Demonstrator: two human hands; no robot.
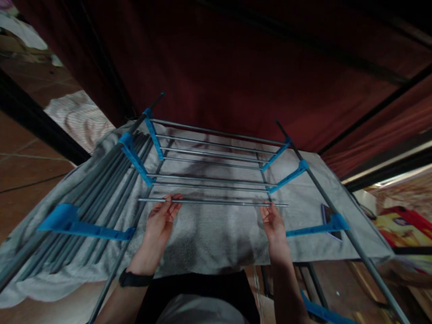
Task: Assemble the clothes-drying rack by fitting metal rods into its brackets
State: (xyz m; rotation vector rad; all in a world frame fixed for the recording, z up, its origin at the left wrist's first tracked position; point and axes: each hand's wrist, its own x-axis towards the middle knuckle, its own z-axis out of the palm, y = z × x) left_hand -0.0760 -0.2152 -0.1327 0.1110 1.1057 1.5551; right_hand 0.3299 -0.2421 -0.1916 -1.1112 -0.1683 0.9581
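A thin metal rod [216, 202] lies crosswise in front of me, held at both ends. My left hand [161, 221] pinches it near its left end, fingers closed over it. My right hand [274, 222] grips it near its right end. Just beyond it is a partly built drying rack [209, 155] with grey rods set between blue plastic brackets [137, 159]. More blue brackets [286, 176] hold the right side on a long grey pole [337, 211]. A black band is on my left wrist.
A grey-white towel [209, 234] covers the surface under the rack. A bundle of loose grey rods [87, 211] lies on the left with a blue bracket [81, 225] across it. A dark red curtain hangs behind. Tiled floor shows on the left.
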